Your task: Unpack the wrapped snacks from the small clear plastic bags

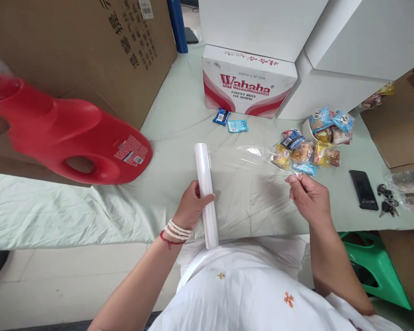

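My left hand (pixel 192 202) is wrapped round a white roll of cling film (pixel 204 184) held upright over the pale green cloth. A clear sheet of film (pixel 248 184) stretches from the roll to the right. My right hand (pixel 307 195) pinches the free edge of that sheet. Just beyond the right hand lies a pile of small wrapped snacks (pixel 305 154), some under the film's far corner.
A red detergent jug (pixel 72 138) lies on its side at left, against a brown carton (pixel 89 46). A Wahaha water box (pixel 248 87) stands at the back, two blue packets (pixel 229 120) before it. A black phone (pixel 363 189), keys (pixel 386 202) and a green stool (pixel 376 266) are at right.
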Demonstrator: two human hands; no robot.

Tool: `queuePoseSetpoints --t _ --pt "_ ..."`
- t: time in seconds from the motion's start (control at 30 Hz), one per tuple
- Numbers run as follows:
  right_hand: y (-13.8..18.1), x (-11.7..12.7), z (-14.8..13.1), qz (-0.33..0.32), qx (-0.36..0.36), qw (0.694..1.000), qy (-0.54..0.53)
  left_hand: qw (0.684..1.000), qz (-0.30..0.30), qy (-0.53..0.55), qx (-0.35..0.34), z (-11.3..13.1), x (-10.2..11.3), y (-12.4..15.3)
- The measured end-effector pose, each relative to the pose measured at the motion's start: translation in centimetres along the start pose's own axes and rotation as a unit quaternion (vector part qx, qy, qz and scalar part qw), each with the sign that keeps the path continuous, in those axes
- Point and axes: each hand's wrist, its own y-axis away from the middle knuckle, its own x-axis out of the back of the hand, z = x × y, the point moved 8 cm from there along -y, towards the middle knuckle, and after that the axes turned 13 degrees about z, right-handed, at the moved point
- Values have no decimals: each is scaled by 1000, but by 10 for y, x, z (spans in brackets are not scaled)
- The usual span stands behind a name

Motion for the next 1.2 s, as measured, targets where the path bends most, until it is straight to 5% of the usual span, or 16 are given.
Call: queuePoseSetpoints --t 0.17,0.37,0.6,0.83,1.0,1.2 --pt "-21 -5 13 -7 -21 1000 13 984 -73 113 116 7 1 -8" --pt "-34 -21 35 -30 -36 998 53 997 10 -68 -18 29 18 -30" --pt "-48 -34 61 -41 -57 994 83 994 -45 24 95 28 26 -44" --pt "-49 -58 81 -84 -61 990 98 985 27 -167 -27 37 42 -65" --pt "-44 -75 95 -107 -101 985 90 941 70 -320 -88 40 51 -76" --pt "-45 -89 93 -86 -65 985 137 807 60 -570 -143 50 53 -80"
